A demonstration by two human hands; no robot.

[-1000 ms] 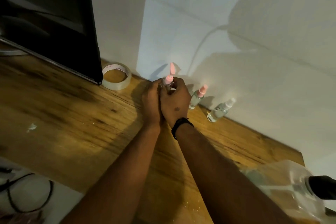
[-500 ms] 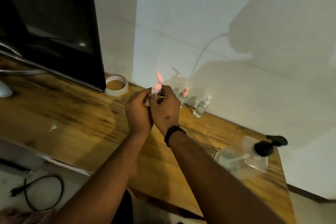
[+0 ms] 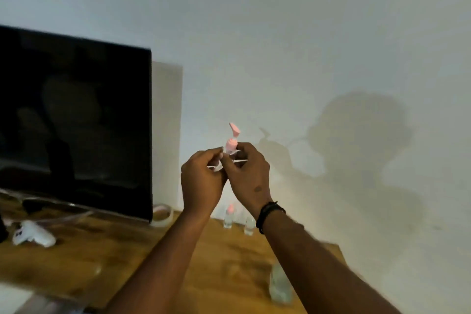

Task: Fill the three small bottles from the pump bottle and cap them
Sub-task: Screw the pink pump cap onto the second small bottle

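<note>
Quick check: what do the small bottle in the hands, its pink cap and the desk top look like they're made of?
Small bottle: clear, likely plastic; the fingers show through it, though blur leaves glass possible. Pink cap: matte opaque plastic, judging by its hinged flip lid standing open. Desk top: wood or wood veneer with a dull sheen, showing brown grain streaks.

Left arm: bare forearm rises from the lower middle of the view, angled up and to the right.
Left hand (image 3: 201,181): raised in front of the wall, back toward the camera, fingers curled inward, fingertips pinching toward the right hand.
Right arm: bare forearm comes in from the lower right, angled up and to the left, a dark band round the wrist.
Right hand (image 3: 248,173): raised beside the left, touching it at the fingertips, fingers and thumb curled in a grip.
</note>
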